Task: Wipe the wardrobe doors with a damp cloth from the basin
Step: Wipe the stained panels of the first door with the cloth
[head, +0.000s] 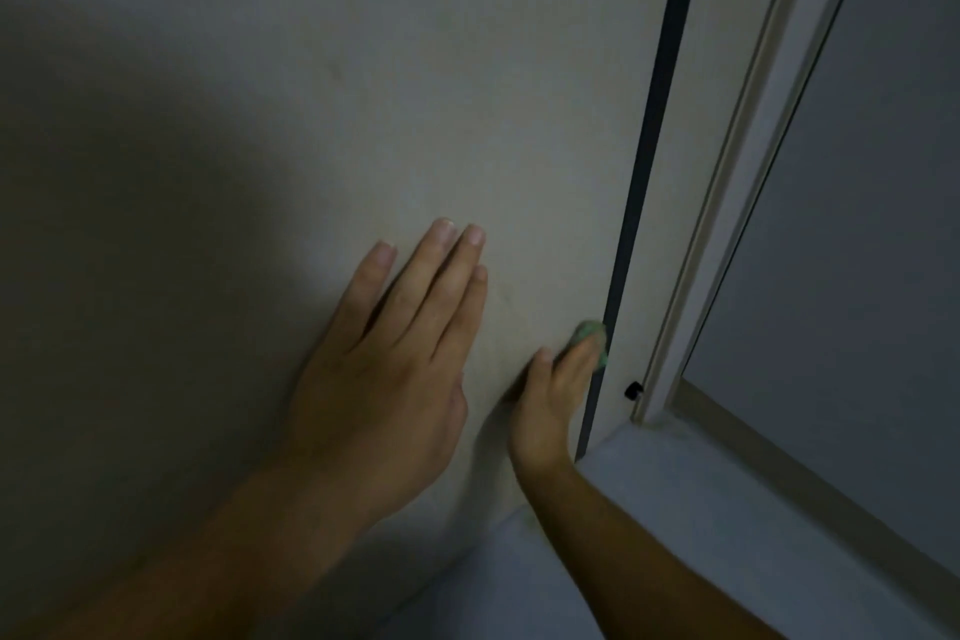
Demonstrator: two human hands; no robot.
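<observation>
The pale wardrobe door (415, 94) fills most of the view, dim and shadowed on its left side. My left hand (395, 353) lies flat on the door with straight fingers pointing up. Low on the door, beside its dark right edge strip (649, 135), my right hand (553, 400) presses a small green cloth (592, 330) against the surface. Only a bit of the cloth shows past the fingertips; the rest is hidden under the hand.
To the right stands a light door frame (737, 161) with a grey panel (857, 224) beyond it. A small black stopper (632, 390) sticks out near the frame's foot. Grey floor (701, 535) runs along the bottom right.
</observation>
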